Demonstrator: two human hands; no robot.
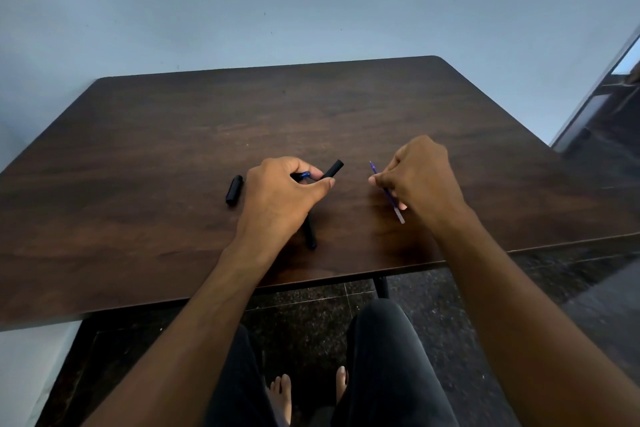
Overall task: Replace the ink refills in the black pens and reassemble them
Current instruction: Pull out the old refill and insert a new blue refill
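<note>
My left hand (282, 196) grips a black pen barrel (333, 169) that sticks out up and to the right past my thumb, with a small blue piece (304, 175) showing between my fingers. A second black pen (310, 231) lies on the table under my left wrist, partly hidden. A black cap (234, 190) lies on the table left of that hand. My right hand (420, 178) pinches a thin blue ink refill (388, 192), tip pointing up-left, clear end pointing down-right. The two hands are apart.
A dark wooden table (173, 156) stands against a pale blue wall, its near edge just in front of my knees. Below it are a dark speckled floor, a table leg (381, 286) and my bare feet. A doorway opens at far right.
</note>
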